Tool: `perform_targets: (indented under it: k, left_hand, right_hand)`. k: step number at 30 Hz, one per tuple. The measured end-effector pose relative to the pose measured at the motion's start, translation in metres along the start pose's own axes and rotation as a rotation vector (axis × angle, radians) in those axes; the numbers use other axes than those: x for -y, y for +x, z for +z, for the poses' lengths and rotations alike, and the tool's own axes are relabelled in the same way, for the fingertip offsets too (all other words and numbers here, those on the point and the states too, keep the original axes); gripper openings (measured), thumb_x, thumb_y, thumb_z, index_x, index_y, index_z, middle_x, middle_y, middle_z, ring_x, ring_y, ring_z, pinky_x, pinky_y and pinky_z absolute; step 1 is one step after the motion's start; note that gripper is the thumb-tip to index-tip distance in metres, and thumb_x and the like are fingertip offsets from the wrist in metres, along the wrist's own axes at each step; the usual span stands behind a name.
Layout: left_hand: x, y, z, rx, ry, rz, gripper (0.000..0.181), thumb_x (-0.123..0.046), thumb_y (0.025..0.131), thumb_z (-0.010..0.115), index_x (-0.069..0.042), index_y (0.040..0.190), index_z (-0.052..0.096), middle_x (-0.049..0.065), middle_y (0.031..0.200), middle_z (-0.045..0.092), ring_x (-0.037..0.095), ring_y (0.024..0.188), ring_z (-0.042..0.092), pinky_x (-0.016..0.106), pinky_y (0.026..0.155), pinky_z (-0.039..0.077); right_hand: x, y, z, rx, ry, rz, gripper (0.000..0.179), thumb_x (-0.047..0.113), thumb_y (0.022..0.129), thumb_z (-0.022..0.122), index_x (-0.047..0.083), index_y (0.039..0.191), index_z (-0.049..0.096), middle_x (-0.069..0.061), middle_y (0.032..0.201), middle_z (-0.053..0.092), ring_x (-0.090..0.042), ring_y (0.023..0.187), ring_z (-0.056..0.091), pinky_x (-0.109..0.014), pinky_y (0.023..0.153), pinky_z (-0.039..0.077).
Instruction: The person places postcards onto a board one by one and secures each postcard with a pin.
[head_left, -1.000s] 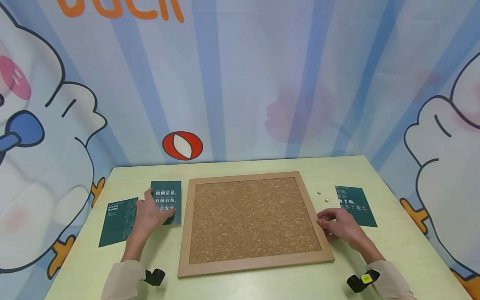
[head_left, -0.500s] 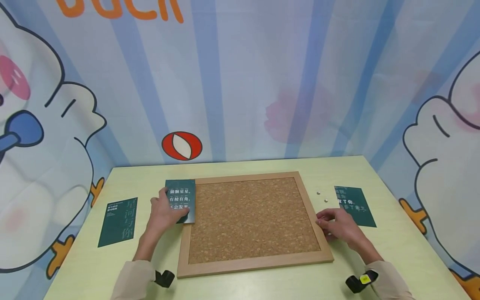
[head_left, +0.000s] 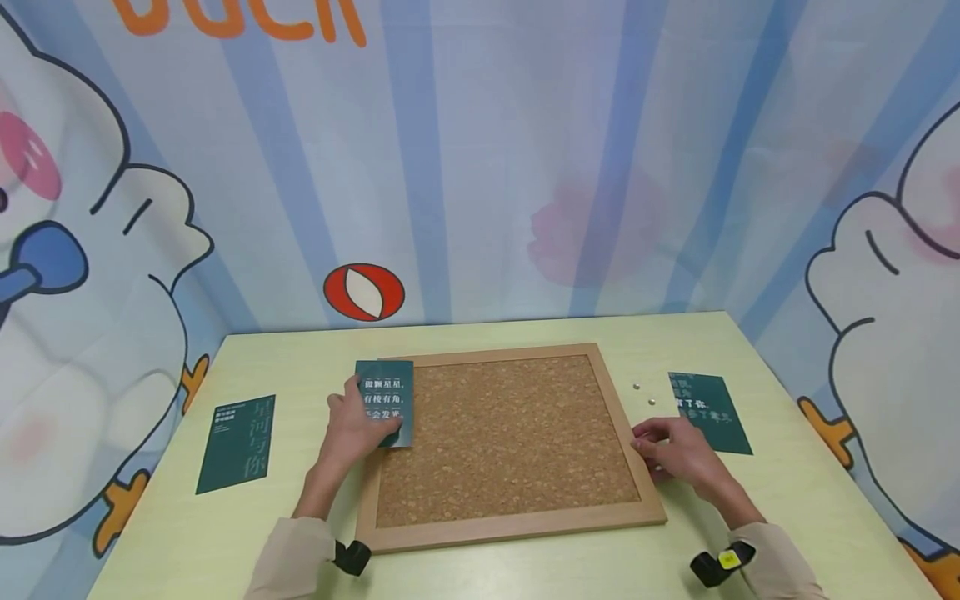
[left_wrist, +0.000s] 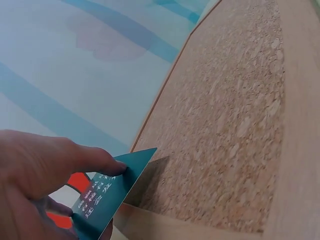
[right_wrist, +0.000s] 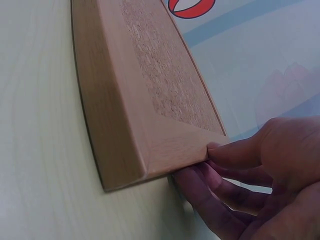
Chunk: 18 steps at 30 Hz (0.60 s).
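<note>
We locate the green card at the left side of the corkboard, over the left frame bar and the edge of the cork. It casts a shadow on the cork and appears raised off it. We judge the card light, thin and fairly stiff, smooth enough to slide, and liable to crease; we recommend holding it by its edges or left part, with gentle pressure. The left hand pinches it, thumb on the printed face near the lower right, the other fingers at the left edge and behind.

The right hand grips the right frame bar, thumb above and fingers below the edge. We judge the board rigid and heavier than the card, best held by its frame.

Farther out on the surface, we find a second card at the left, a third card at the right, and two small metallic pieces between the board and the third card.

Compared with one second earlier, the green card is farther right, off the bare surface and over the board. The right hand and the board hold position.
</note>
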<state>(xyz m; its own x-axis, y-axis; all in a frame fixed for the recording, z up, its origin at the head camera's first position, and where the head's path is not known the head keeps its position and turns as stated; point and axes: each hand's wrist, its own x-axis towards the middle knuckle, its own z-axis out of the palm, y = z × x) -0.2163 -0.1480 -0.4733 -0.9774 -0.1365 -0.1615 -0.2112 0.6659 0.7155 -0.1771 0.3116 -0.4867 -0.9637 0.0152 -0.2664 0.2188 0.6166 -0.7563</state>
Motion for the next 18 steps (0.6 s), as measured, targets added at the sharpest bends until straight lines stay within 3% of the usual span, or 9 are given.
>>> perform_targets:
  k: [18]
  left_hand:
    - [-0.01,-0.006,0.023,-0.004,0.031,0.072,0.096,-0.017,0.09,0.075,0.008,0.159,0.014,0.038,0.131,0.033,0.043,0.099,0.057,0.057,0.081,0.056]
  right_hand:
    - [-0.003,0.001,0.001,-0.004,-0.002,-0.004,0.026,0.007,0.102,0.063,-0.007,0.124,0.065,-0.014,0.101,0.068,-0.021,0.08,0.069,-0.037,0.067,0.06]
